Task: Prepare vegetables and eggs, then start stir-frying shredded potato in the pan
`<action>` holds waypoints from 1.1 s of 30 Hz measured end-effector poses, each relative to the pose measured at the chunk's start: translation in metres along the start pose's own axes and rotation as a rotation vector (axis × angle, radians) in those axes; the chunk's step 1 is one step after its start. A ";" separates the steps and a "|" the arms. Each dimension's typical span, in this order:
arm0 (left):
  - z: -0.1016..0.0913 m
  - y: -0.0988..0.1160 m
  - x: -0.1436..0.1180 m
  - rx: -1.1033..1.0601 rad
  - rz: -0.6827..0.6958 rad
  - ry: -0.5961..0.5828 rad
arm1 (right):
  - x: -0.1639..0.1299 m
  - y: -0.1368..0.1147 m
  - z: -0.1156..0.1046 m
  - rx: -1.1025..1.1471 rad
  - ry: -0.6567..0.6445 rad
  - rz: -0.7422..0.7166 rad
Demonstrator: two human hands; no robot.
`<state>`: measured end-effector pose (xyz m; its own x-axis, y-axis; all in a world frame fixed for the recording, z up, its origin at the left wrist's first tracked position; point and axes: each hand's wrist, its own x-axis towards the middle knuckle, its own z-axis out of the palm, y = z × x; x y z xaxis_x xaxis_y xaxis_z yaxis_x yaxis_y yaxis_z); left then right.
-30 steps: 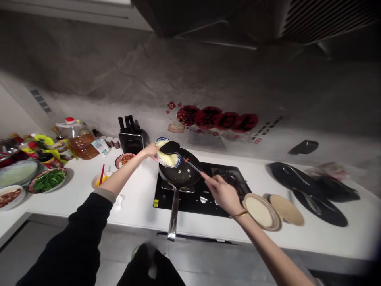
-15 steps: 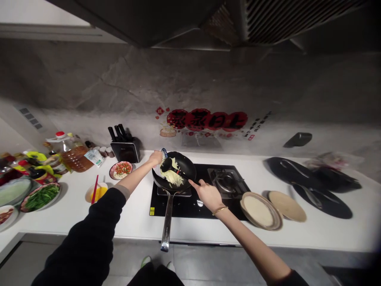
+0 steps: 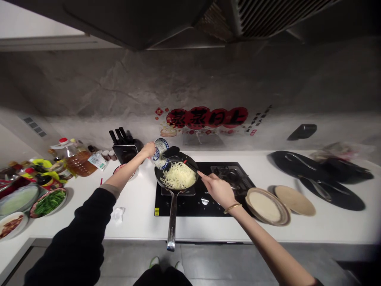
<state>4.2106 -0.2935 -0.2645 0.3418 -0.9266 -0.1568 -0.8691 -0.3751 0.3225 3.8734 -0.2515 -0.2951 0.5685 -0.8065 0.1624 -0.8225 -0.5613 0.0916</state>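
The scene is showing dim overall, with the light falling from above and in front of the two hands, so the white counter [image 3: 139,216] below the grip is glowing brightest. Above the grip, the range hood [image 3: 143,20] is sinking into near-black shadow. The pan [image 3: 176,176] between the hands is rendering fairly sharp, its pale contents slightly overexposed. Far left and far right of the grip, things are smearing and stretching as wide-angle distortion is bending the counter edge. The wall behind the grip is looking soft and grainy, and the lower corners are darkening with vignetting.
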 end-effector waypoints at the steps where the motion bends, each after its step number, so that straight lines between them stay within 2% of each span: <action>1: -0.001 -0.001 -0.001 0.009 0.011 -0.006 | 0.002 -0.005 0.002 0.043 0.015 -0.008; 5: -0.002 -0.005 -0.003 -0.016 0.067 -0.025 | 0.010 -0.023 0.014 0.197 0.020 -0.028; 9: 0.002 -0.012 -0.004 -0.015 0.137 0.032 | 0.007 -0.021 0.024 0.290 -0.040 -0.056; 14: 0.011 -0.010 -0.004 0.134 0.141 0.180 | -0.005 -0.008 0.016 0.041 -0.117 -0.051; 18: 0.014 0.006 -0.007 0.150 0.107 0.183 | -0.013 -0.005 0.008 -0.170 -0.105 -0.004; 24: 0.015 0.032 -0.012 0.112 0.016 0.083 | -0.005 -0.016 0.025 -0.225 -0.005 -0.027; 27: 0.018 0.040 -0.013 0.106 -0.024 0.071 | -0.003 -0.021 0.033 -0.224 -0.026 -0.038; 30: 0.018 0.039 -0.013 0.108 -0.054 0.114 | -0.010 -0.014 0.033 -0.214 -0.076 -0.014; 33: 0.016 0.029 -0.010 0.098 -0.080 0.141 | -0.021 0.000 0.029 -0.199 -0.114 0.035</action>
<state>4.1764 -0.2943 -0.2681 0.4519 -0.8910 -0.0434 -0.8654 -0.4497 0.2211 3.8623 -0.2403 -0.3272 0.5285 -0.8470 0.0574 -0.8225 -0.4943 0.2813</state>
